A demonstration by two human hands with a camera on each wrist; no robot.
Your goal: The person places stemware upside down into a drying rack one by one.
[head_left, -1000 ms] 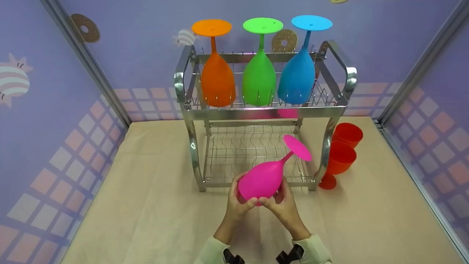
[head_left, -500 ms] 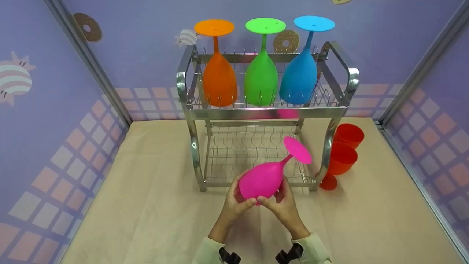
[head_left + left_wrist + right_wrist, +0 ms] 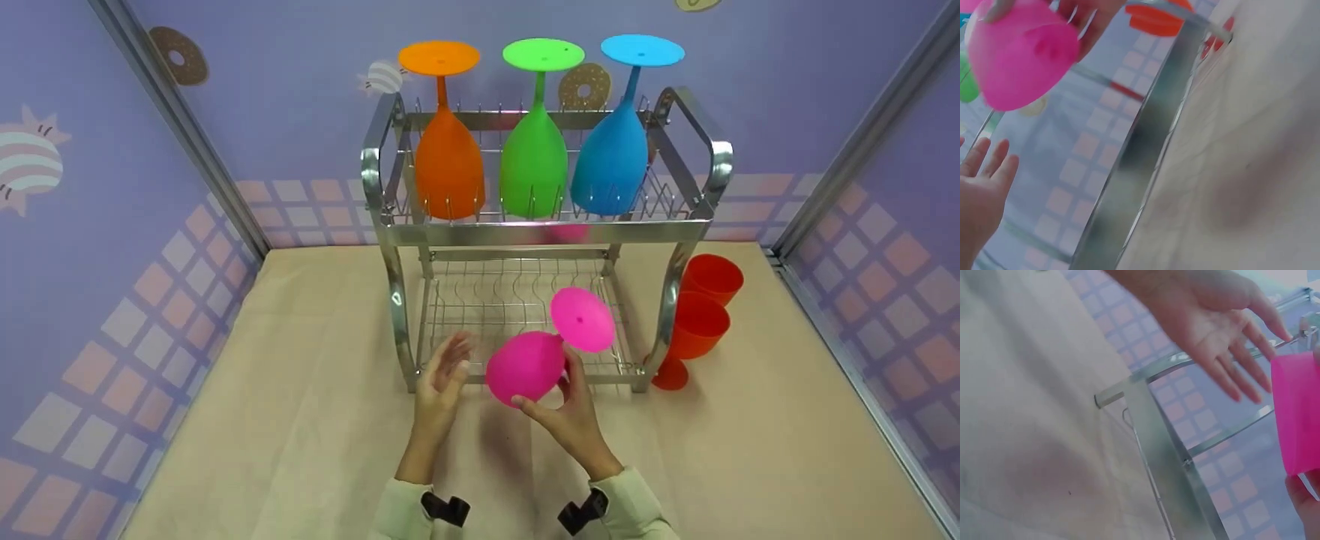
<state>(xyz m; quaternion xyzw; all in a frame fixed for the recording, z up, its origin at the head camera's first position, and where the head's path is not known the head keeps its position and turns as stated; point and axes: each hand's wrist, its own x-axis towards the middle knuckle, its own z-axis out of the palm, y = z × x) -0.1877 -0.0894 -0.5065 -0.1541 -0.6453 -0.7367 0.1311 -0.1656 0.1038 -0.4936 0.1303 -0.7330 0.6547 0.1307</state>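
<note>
A pink goblet (image 3: 525,367) is tilted in front of the rack, its round foot up and to the right. My right hand (image 3: 574,420) grips its bowl from the right, thumb near the rim; in the left wrist view fingers wrap the pink bowl (image 3: 1027,56). To the left, my left hand (image 3: 439,397) is apart from the goblet with its fingers spread. The right wrist view shows that left hand (image 3: 1213,332) beside the bowl (image 3: 1300,413), touching nothing that I can make out.
A two-tier metal dish rack (image 3: 547,234) stands behind. Upside down on its top tier are an orange goblet (image 3: 450,165), a green goblet (image 3: 534,165) and a blue goblet (image 3: 611,165). Red goblets (image 3: 697,330) stand right of the rack on the cloth-covered table (image 3: 315,420).
My left hand has let go of the goblet and moved left. The right hand alone holds it now, and its foot has swung left and toward the camera.
</note>
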